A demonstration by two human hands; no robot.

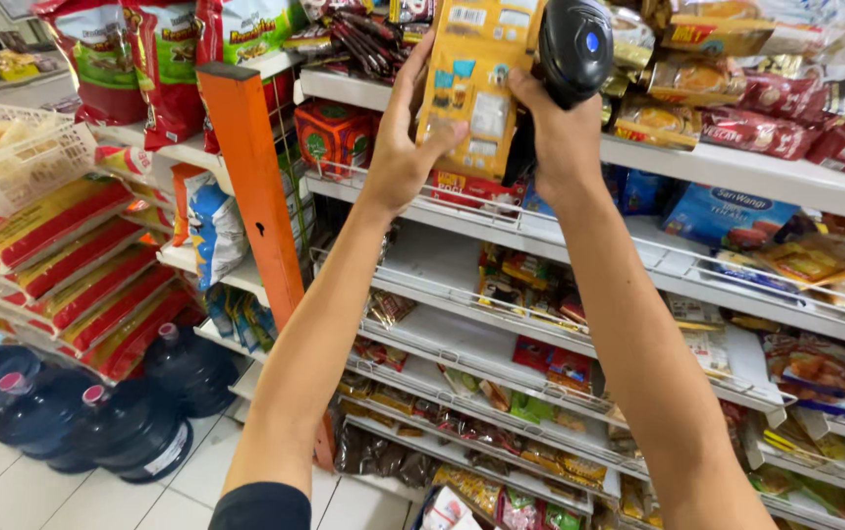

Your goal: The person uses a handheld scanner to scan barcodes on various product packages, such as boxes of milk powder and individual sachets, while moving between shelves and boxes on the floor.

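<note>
Four dark blue water jugs (133,432) on the floor, one orange pouch (476,83) – one black scanner (575,49), two hands (398,162).

Left hand (405,147) grips orange packet (475,79); right hand (562,137) holds black scanner (575,49) beside it

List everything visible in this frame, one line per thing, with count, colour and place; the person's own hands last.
snack pouch: one, orange-yellow, held up before the top shelf
handheld scanner: one, black, beside the pouch
shelves: several tiers, white, right half
upright post: one, orange, centre-left
water jugs: about five, dark blue, on the floor at left
large bags: three, red, top left
wire basket: one, white, far left
left hand: holds the pouch
right hand: holds the scanner
</note>
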